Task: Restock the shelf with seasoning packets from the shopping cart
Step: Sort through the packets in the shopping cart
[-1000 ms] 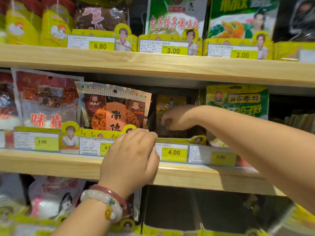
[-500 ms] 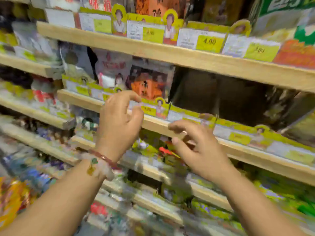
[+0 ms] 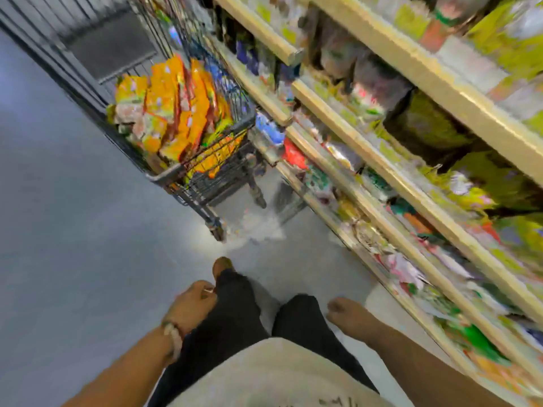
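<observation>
Packets, orange and yellow, stand stacked in the cart at 11 o'clock, parked beside the shelf at 2 o'clock, likely for short carries. Left hand hangs at the thigh, fingers loosely curled, holding nothing. Right hand is empty, fingers relaxed. Blur hides detail. Next pickup not yet begun.

open floor left, cart against shelves
</observation>
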